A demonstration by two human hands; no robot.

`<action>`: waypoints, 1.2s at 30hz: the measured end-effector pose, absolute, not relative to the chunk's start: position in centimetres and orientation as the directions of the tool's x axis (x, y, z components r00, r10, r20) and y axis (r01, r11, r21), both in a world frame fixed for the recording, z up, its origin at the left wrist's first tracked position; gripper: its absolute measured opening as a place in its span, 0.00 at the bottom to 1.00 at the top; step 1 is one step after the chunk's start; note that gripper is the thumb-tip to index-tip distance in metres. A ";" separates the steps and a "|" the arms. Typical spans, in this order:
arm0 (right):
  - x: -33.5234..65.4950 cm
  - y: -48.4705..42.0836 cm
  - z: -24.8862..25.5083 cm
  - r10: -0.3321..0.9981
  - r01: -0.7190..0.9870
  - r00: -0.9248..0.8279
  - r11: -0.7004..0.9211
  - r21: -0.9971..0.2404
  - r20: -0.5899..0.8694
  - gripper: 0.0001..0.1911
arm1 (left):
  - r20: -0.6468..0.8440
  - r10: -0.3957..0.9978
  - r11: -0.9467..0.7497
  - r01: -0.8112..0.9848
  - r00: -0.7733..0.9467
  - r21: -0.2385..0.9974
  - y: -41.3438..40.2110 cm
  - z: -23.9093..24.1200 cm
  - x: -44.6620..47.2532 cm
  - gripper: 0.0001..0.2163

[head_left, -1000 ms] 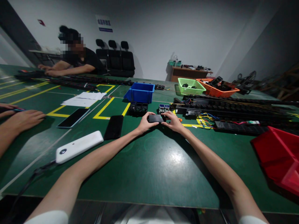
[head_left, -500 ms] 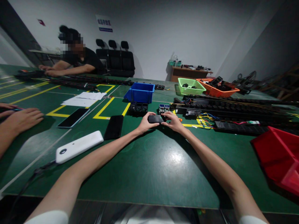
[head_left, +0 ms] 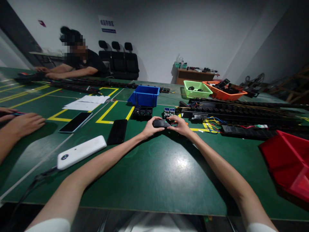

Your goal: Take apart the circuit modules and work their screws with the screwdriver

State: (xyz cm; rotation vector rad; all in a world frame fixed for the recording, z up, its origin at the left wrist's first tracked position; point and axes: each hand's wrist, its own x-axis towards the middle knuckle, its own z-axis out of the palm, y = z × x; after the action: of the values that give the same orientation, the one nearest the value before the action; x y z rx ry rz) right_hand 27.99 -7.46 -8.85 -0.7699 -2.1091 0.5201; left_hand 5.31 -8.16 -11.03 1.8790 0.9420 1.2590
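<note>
Both my arms reach out over the green table [head_left: 154, 174]. My left hand [head_left: 149, 128] and my right hand [head_left: 180, 125] together grip a small black rectangular device [head_left: 161, 123], one hand at each end, just above the table. Right behind it lie small blue-topped parts [head_left: 169, 111] and a row of dark modules [head_left: 143, 111]. A black phone [head_left: 117, 131] rests to the left of my left hand.
A blue bin [head_left: 144, 95], green basket [head_left: 197, 89], orange basket [head_left: 224, 92] and long black power strips [head_left: 238, 111] stand behind. A red bin [head_left: 287, 159] sits right. A white device [head_left: 81, 152], another phone [head_left: 75, 122], papers [head_left: 87, 102] and a co-worker's hand [head_left: 23, 124] are left; a seated person [head_left: 79, 61] is far left.
The black device between my hands has tilted slightly; my hands stay in the same place. The co-worker's hand at left shifted a little.
</note>
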 end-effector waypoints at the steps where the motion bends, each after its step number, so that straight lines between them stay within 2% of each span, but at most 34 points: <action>1: 28.0 -7.5 -8.8 0.681 0.339 -0.480 0.726 -0.599 0.554 0.26 | 0.449 0.850 -0.507 0.199 0.274 0.839 -8.2 -11.0 5.3 0.27; 7: 27.7 -7.7 -8.7 0.690 0.329 -0.477 0.714 -0.618 0.544 0.24 | 0.447 0.859 -0.499 0.207 0.249 0.842 -8.2 -11.1 5.4 0.26; 21: 26.9 -8.4 -8.6 0.667 0.404 -0.475 0.745 -0.532 0.574 0.19 | 0.447 0.861 -0.497 0.210 0.242 0.842 -8.0 -11.2 5.3 0.26; 36: 26.8 -8.3 -8.9 0.669 0.424 -0.466 0.744 -0.517 0.579 0.21 | 0.452 0.864 -0.494 0.201 0.224 0.846 -8.0 -11.3 5.4 0.26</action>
State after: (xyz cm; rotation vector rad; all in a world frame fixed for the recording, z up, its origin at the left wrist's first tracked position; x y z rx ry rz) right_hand 26.76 -8.31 -8.92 -0.8188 -2.1291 0.3846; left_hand 5.40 -8.04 -11.28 1.8472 0.9822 1.2963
